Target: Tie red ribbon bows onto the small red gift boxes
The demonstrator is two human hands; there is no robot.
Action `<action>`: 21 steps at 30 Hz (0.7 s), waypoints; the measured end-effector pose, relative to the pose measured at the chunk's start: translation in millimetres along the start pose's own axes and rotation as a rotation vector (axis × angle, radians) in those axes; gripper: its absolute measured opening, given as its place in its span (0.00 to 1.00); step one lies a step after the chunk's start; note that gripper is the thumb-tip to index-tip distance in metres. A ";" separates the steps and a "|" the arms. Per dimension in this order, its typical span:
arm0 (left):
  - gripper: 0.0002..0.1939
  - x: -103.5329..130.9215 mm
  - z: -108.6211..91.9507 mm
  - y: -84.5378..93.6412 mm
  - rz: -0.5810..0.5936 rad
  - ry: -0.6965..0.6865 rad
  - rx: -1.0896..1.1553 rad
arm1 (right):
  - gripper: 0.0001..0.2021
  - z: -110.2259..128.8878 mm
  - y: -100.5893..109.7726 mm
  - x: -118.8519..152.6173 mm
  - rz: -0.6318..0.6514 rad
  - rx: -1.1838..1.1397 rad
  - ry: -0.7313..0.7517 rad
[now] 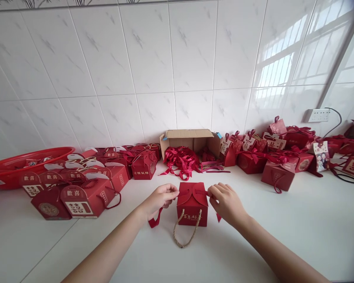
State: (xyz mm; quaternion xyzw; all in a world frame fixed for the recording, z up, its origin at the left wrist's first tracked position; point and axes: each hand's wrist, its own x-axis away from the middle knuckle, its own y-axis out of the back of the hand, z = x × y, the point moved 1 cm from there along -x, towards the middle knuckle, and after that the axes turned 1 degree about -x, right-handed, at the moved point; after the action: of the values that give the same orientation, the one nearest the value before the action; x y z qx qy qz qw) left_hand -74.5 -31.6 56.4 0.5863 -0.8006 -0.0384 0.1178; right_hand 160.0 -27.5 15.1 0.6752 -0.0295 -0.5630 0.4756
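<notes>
A small red gift box point(192, 215) stands upright on the white counter in front of me, its curved top flaps folded together. A twisted rope handle point(182, 246) hangs down its near side. Dark red ribbon point(155, 220) runs across the top through the flaps. My left hand point(162, 198) pinches the ribbon at the box's left edge, with a loose end dangling below. At the right edge my right hand point(226, 202) is closed on the other side of the same ribbon, and a short tail shows beneath it.
An open cardboard box point(190, 134) lies against the tiled wall, with a heap of red ribbons point(181, 159) spilling out. Several red gift boxes point(87, 192) crowd the left, near a red plastic basin point(8, 177). More boxes point(279, 173) stand on the right below a power socket point(318, 115).
</notes>
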 end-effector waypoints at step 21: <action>0.18 57.6 47.8 -13.3 -0.317 -0.131 -0.109 | 0.09 42.0 30.6 51.5 0.030 -0.531 -0.608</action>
State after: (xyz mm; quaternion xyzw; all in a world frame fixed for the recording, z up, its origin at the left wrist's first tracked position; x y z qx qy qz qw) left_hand -89.8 -94.1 15.7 0.6942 -0.7007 -0.1381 0.0895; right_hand 160.8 -99.4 1.7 0.3308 -0.0321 -0.7183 0.6113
